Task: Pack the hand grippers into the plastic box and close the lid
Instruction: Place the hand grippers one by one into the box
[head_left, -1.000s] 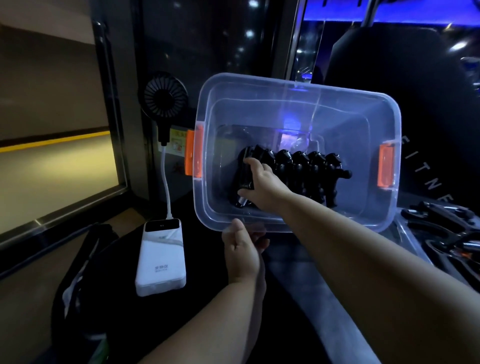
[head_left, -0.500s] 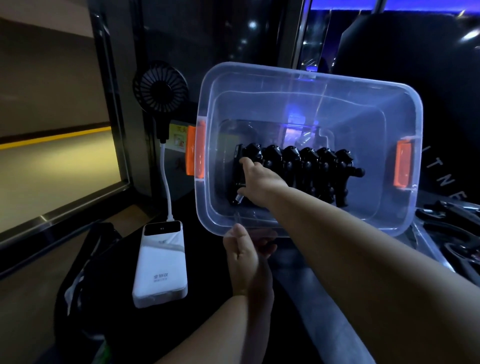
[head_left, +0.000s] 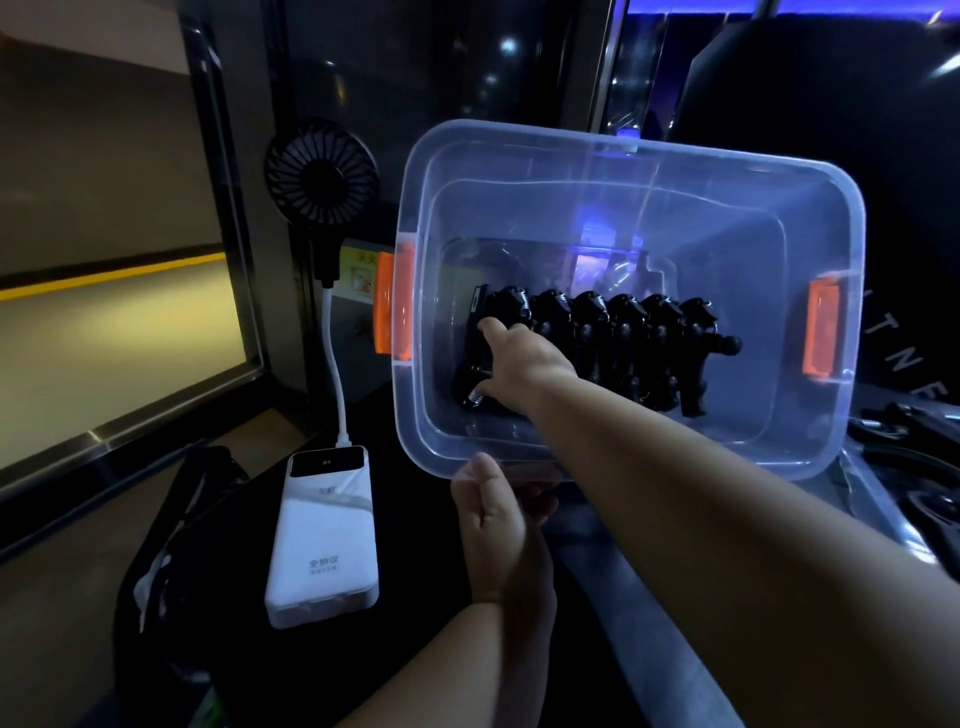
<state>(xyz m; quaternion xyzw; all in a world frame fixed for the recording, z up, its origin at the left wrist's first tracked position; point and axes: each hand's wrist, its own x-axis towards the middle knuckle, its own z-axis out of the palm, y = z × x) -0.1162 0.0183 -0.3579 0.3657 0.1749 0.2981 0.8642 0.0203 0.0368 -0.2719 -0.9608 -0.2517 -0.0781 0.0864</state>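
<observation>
A clear plastic box (head_left: 810, 208) with orange side latches (head_left: 396, 301) is tilted so its opening faces me. Several black hand grippers (head_left: 623, 332) stand in a row on its bottom. My right hand (head_left: 519, 364) reaches inside and holds the leftmost hand gripper (head_left: 475, 343), fingers around it. My left hand (head_left: 493, 514) grips the box's near rim from below, thumb on top. More black hand grippers (head_left: 914, 426) lie outside at the far right.
A white power bank (head_left: 322, 540) lies on a dark surface to the left, cabled to a small black fan (head_left: 322, 171). A dark bag (head_left: 171, 545) sits at lower left. A glass wall stands behind; a clear lid-like sheet (head_left: 872, 499) lies under the box at the right.
The box sits a little further right in view. My right hand keeps its hold on the leftmost hand gripper; my left hand stays on the rim.
</observation>
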